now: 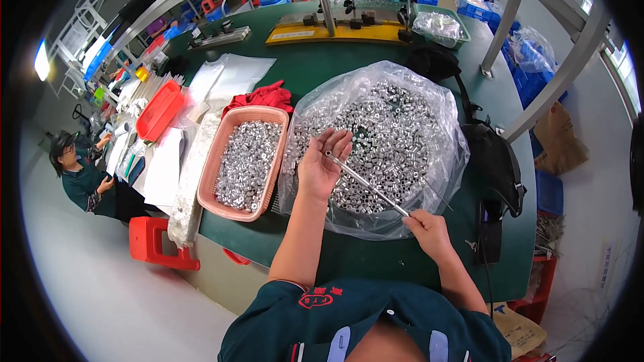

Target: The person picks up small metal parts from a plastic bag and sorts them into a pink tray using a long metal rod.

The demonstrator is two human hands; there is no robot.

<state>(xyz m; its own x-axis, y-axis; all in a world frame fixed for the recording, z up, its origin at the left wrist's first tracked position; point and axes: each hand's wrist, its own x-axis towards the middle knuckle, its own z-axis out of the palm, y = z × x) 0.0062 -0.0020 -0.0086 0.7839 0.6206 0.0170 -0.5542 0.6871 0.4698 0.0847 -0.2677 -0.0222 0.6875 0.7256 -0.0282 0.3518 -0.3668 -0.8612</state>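
Note:
A long, thin metal rod (367,182) slants across a heap of small silver metal sleeves (392,127) in a clear plastic bag (436,90). My right hand (429,231) is closed round its near right end. At the far end, my left hand (322,167) is palm up with fingers apart and loosely curled, the rod's tip lying over them. Whether small sleeves lie in that palm is hard to see. A thin dark wire (439,196) sticks out between the rod and the bag's right side. Left of the bag, a pink basket (204,191) holds more silver sleeves.
A red cloth (261,97) lies behind the basket. A black bag (493,161) and a phone (490,231) are at the right edge of the green table (376,251). A yellow-based fixture (295,32) stands at the back. A co-worker (80,174) sits at far left.

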